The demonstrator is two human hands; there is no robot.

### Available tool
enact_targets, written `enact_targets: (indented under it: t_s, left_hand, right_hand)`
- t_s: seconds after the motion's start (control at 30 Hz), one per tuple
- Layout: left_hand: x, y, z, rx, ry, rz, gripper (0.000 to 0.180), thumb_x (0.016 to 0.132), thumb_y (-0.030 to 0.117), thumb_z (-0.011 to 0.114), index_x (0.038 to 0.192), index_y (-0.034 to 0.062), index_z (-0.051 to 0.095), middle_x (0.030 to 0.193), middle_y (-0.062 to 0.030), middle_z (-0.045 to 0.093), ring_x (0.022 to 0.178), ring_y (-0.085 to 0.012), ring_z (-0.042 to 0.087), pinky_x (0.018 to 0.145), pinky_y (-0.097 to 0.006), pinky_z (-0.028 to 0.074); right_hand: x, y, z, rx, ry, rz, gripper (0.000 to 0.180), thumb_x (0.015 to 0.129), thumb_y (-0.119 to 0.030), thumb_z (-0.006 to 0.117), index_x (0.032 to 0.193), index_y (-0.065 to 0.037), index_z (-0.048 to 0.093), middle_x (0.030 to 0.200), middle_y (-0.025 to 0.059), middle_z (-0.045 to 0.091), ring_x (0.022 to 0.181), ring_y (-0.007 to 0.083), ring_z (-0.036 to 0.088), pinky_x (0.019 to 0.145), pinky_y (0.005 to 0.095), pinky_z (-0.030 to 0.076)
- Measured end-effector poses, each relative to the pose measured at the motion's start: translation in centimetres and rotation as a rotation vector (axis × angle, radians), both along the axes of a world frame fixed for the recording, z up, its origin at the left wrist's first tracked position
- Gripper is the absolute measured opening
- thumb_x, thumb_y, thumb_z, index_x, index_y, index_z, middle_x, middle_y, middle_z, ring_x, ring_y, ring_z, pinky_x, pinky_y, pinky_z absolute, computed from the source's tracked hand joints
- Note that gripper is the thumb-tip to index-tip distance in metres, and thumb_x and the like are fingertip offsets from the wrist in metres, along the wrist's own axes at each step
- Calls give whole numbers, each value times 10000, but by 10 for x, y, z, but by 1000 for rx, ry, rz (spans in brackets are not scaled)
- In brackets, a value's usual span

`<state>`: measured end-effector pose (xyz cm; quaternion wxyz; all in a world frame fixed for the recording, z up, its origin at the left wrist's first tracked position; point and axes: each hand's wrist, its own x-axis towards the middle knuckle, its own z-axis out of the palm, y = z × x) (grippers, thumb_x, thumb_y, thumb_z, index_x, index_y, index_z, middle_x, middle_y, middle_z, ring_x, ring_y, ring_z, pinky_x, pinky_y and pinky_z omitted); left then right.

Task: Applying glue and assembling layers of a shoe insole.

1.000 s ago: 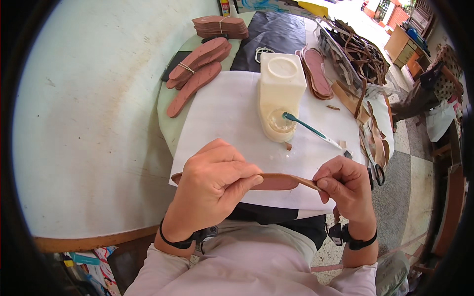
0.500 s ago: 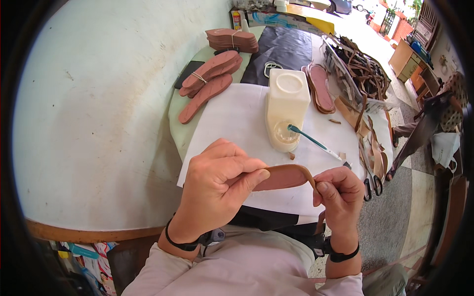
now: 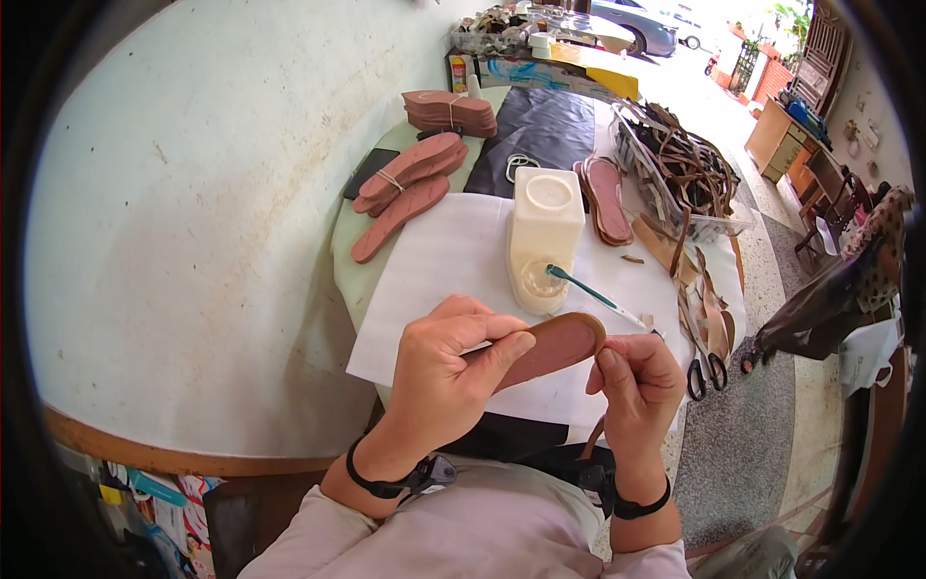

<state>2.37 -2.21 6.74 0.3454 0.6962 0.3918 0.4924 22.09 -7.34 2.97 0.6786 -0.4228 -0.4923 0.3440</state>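
A reddish-brown shoe insole (image 3: 552, 355) is held in the air in front of me, tilted, its rounded end to the right. My left hand (image 3: 451, 362) pinches it between thumb and fingers, covering its other end. Along its far edge and around the rounded end runs a thin brown leather strip (image 3: 585, 317). My right hand (image 3: 637, 376) pinches that strip against the insole's right end, fingers closed. The strip's loose tail (image 3: 593, 440) hangs beside my right wrist.
Beyond my hands stands a cream plastic container (image 3: 548, 217) with a teal-headed brush (image 3: 598, 294) resting in its cut opening. Bundled insoles (image 3: 410, 174) lie left, more insoles (image 3: 606, 198) right. Black-handled scissors (image 3: 707, 376) and a bin of strips (image 3: 666, 174) are at the right.
My right hand has drawn in along the insole's rounded end. The strip, which stood off toward that hand, now follows the curve. The insole has tilted up at its right end.
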Motion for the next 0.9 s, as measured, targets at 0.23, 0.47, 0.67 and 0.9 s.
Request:
enact_targets:
  t_s: [0.23,0.47,0.67,0.9]
  left_hand:
    - [1,-5,-5,-106,-58,-46,119,898,61,773,988,-17,777,842,-66,684,733,-106,601,644,-230,463]
    - [-16,4,15,-86,71,-228,180,903,85,773,1053,-13,762,892,-70,703,777,-121,646,696,-228,504]
    - [2,7,21,-70,-141,-381,278,925,58,753,1185,-21,694,1015,-77,704,866,-111,686,767,-226,541]
    - [3,8,12,-71,-178,-272,138,954,64,730,1049,-28,689,980,-56,723,905,-81,686,788,-218,549]
  right_hand:
    - [0,4,17,-89,-97,-37,28,941,60,652,959,39,649,768,19,662,620,44,593,544,183,444]
    - [0,7,34,-116,-133,55,69,900,76,668,939,23,648,698,-23,634,604,-6,526,519,166,381]
    - [-15,12,39,-77,-263,117,57,883,66,673,921,29,650,677,-24,645,606,-18,518,523,169,395]
    - [-22,17,46,-66,-279,108,27,912,25,679,931,25,658,687,-18,643,616,-12,517,530,176,400]
